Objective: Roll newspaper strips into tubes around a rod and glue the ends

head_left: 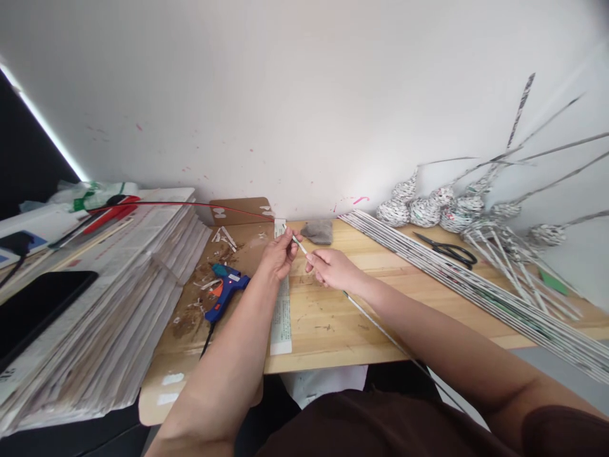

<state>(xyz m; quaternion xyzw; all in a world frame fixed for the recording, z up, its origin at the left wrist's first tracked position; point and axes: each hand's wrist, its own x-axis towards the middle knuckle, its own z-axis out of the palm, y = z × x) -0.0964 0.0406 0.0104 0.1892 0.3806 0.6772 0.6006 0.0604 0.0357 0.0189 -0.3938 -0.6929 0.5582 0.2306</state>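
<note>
Between my two hands is a thin rolled paper tube (299, 244), white with some green, slanting down to the right. My left hand (280, 254) pinches its upper end between thumb and fingers. My right hand (329, 268) grips it a little lower down, fingers closed around it. A long thin paper stick (375, 324) runs below my right forearm toward my lap; whether it is the same tube cannot be made out behind my hand. Under my left hand lies a strip of printed paper (281, 317) on the wooden table (323, 336).
A blue glue gun (226, 295) lies on cardboard (190, 346) with paper scraps. At left, a tall newspaper stack (157, 266) carries a phone (45, 308) and a thin red rod (204, 204). Rightward are paper tubes (457, 282), scissors (447, 249), woven gourd shapes (423, 211) and a grey cloth (318, 231).
</note>
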